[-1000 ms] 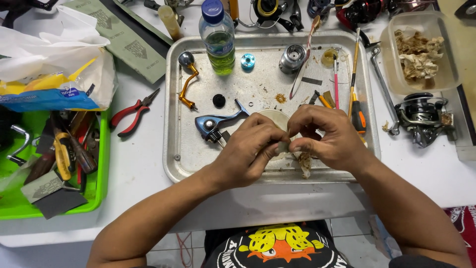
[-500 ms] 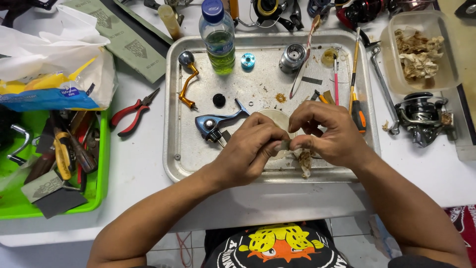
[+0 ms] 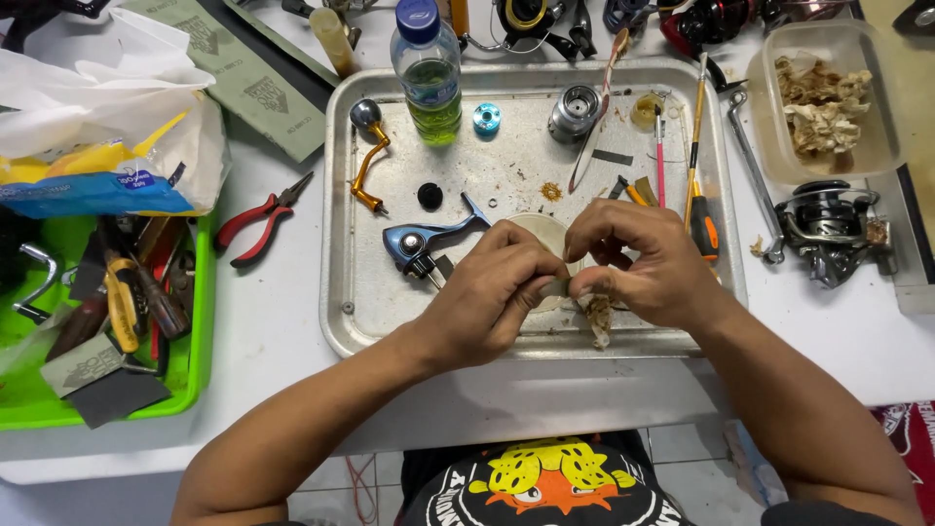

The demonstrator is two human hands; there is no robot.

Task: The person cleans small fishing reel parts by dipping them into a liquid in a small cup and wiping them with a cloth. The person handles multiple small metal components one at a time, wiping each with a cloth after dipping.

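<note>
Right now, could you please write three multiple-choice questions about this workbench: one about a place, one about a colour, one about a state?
1. Where does the clear plastic bottle with the blue cap stand?
A. Inside the metal tray
B. In the green plastic bin
C. On the floor

2. What colour are the handles of the pliers lying left of the tray?
A. Blue
B. Red
C. Yellow

3. What are the two hands doing?
A. Resting flat, apart
B. Together, pinching a small grey piece
C. Holding the bottle

Answers:
1 A: the bottle stands upright at the tray's far edge, within the rim.
2 B: both handles are red.
3 B: the left hand and right hand meet over the tray, fingertips on the small piece.
</note>
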